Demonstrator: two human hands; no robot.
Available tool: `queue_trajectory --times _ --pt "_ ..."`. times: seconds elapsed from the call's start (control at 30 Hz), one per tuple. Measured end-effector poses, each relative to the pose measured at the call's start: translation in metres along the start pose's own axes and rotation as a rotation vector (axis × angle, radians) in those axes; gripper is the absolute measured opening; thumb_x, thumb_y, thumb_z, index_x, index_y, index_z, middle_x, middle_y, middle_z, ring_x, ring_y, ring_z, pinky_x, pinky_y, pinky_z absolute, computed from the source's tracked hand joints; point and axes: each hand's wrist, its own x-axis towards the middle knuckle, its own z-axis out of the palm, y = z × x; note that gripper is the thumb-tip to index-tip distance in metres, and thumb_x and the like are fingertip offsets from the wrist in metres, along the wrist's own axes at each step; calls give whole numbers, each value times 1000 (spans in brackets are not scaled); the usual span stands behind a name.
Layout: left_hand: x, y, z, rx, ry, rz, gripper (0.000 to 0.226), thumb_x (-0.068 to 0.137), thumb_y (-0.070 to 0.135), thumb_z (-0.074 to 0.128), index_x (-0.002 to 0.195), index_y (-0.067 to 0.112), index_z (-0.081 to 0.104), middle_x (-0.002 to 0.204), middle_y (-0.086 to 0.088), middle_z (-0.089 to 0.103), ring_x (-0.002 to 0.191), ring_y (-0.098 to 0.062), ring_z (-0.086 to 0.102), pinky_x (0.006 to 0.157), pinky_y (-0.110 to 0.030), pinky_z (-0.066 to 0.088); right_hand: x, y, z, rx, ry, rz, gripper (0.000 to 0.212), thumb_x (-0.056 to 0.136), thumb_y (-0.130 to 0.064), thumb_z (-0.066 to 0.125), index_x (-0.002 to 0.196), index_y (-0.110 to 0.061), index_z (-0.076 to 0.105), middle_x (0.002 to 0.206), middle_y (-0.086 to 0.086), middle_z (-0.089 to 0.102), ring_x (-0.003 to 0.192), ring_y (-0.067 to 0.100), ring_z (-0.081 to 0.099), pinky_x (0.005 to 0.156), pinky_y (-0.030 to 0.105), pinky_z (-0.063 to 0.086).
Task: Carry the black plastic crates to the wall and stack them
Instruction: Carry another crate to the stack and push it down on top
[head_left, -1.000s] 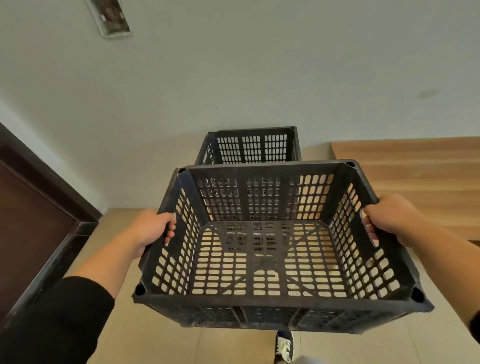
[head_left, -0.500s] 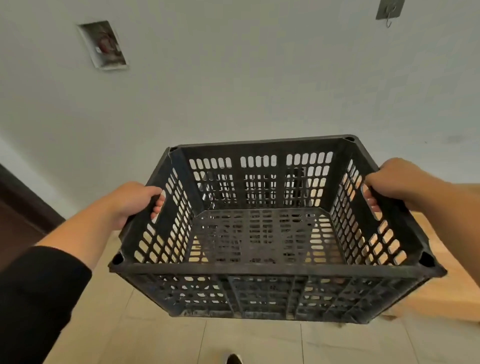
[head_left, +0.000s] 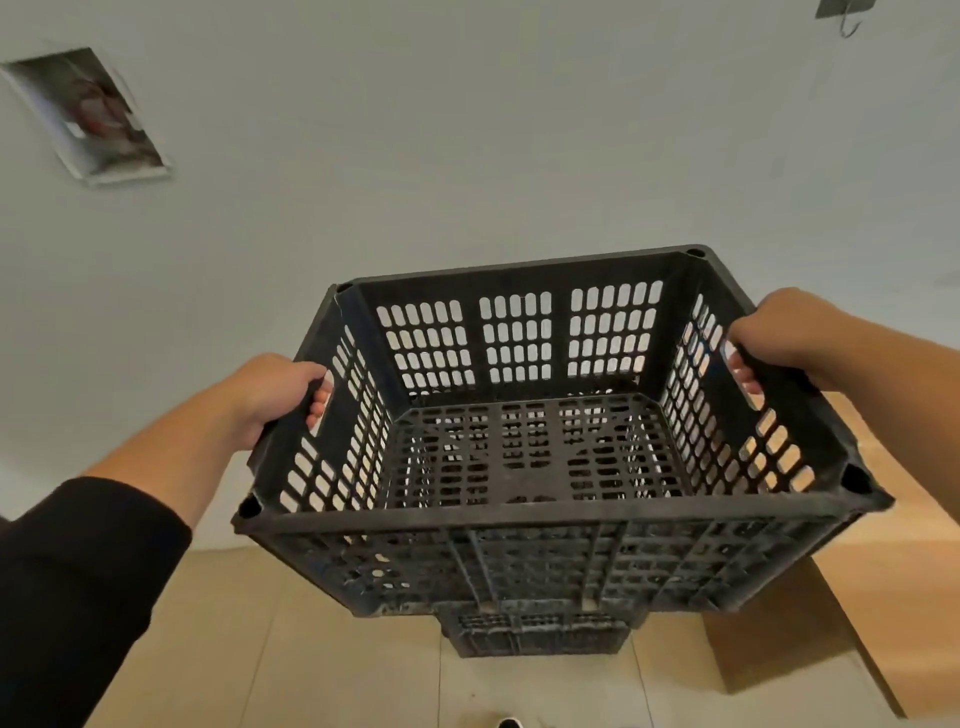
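Both hands carry one black crate (head_left: 545, 467) in the air, rim tilted a bit down toward the left hand (head_left: 275, 395) side. Left grip is wrapped through the handle slot on that side wall, fingers curled inside; right hand (head_left: 779, 332) grip is the same on the opposite wall, fingertips (head_left: 740, 371) showing through the slot. Crate is empty.

A second crate (head_left: 540, 631) sits on the floor (head_left: 322, 665) below and between the two grips, close to the wall (head_left: 467, 156), mostly hidden by the held one. Only its near side shows under the carried base.

Risks, as I judge them: the held crate blocks the view of the lower one, so lining up the corners is near blind. Corners could miss the lower rim and the crate sit skewed or slide off. The tilt means one edge would land first and could knock the lower crate sideways. Far edge is near the wall and may scrape it. Fingers inside the slots look safe from a pinch, but letting go too soon would drop it. Wooden platform (head_left: 909, 545) sits just beyond the right grip; crate corner could clip it.
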Motion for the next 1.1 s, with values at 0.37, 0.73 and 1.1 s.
queue_trajectory --times 0.37,0.73,1.1 --pt "97 21 -3 24 -7 -3 30 107 20 50 84 7 62 67 -9 56 58 -21 50 66 -36 49 64 -42 34 -83 117 -19 23 97 1 49 78 9 60 70 24 62 55 31 56 53 30 45" --pt "139 31 15 35 -36 -9 28 108 21 49 88 5 61 65 -8 55 56 -20 49 62 -34 49 114 -51 40 -106 93 -22 22 95 -1 52 75 4 58 76 23 66 66 36 64 74 48 60" --pt "142 31 21 64 -30 -24 27 105 14 48 83 4 62 66 -9 54 54 -20 48 61 -34 47 121 -48 37 -258 43 -56 28 98 -1 50 71 0 55 68 19 63 55 31 62 56 36 53"
